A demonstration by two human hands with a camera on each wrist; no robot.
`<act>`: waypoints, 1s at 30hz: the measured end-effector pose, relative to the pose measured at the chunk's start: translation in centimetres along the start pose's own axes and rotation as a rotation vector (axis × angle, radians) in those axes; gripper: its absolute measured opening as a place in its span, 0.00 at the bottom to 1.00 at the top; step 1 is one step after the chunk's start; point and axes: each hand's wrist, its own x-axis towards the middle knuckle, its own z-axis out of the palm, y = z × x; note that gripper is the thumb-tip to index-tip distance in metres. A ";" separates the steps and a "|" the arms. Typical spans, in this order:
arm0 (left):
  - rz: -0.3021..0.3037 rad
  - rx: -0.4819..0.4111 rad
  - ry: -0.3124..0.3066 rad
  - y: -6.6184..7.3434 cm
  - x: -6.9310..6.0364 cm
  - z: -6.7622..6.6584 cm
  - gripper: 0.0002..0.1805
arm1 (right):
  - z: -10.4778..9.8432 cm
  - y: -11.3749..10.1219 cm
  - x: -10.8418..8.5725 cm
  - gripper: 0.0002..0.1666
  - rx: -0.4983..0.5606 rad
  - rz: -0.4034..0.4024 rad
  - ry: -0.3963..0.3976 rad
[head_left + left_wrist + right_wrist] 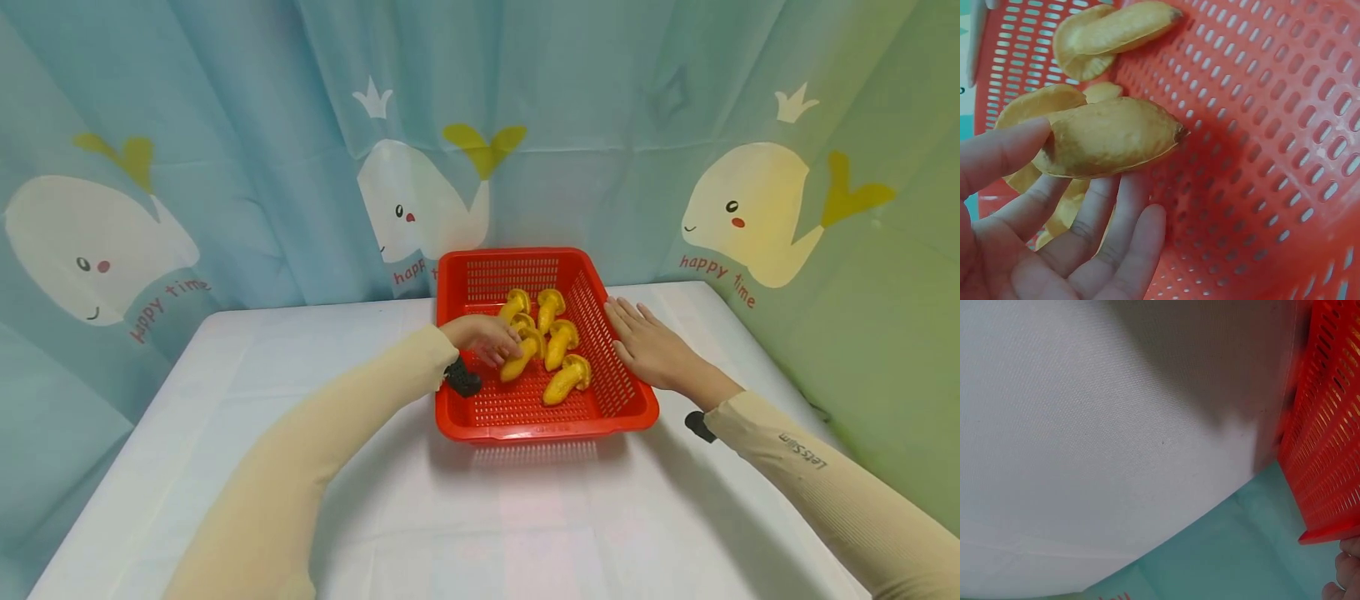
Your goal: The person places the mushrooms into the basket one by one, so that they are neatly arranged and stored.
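Note:
My left hand (486, 336) reaches into the red plastic basket (555, 432). Its thumb and fingers pinch a yellow mushroom (1116, 137), thumb on one side and fingertips beneath, as the left wrist view shows. Other yellow mushrooms lie about it on the perforated floor, among them one at the front right (567, 381) and one at the back (550, 310). With fingers straight, my right hand (654, 346) rests against the basket's right rim. Only a few of its fingertips (1349, 565) show in the right wrist view, by the basket corner.
A white cloth covers the table (480, 533) under the basket. Behind hangs a pale blue curtain (592, 75) printed with whales, close to the basket's back wall. A greenish curtain side (907, 333) borders the table on the right.

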 end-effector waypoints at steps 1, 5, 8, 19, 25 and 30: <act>-0.006 -0.001 -0.005 0.0 0.0 0.1 0.28 | 0.0 0.0 0.0 0.37 -0.001 -0.002 0.000; -0.030 0.015 -0.010 -0.2 0.2 0.3 0.21 | -0.1 -0.1 0.0 0.37 0.000 -0.011 0.005; -0.045 0.039 -0.029 0.2 -0.6 0.6 0.11 | -0.2 -0.1 -0.1 0.36 0.000 -0.017 0.002; -0.043 0.216 -0.095 -4.7 11.0 -0.6 0.16 | -0.2 0.0 -0.1 0.36 -0.002 -0.022 0.007; -0.044 0.330 -0.165 -9.4 23.7 -2.5 0.18 | -0.1 0.1 0.0 0.37 -0.003 -0.019 0.003; -0.099 0.297 -0.079 -7.7 19.4 -1.4 0.13 | -0.1 0.0 0.0 0.37 -0.001 -0.017 0.000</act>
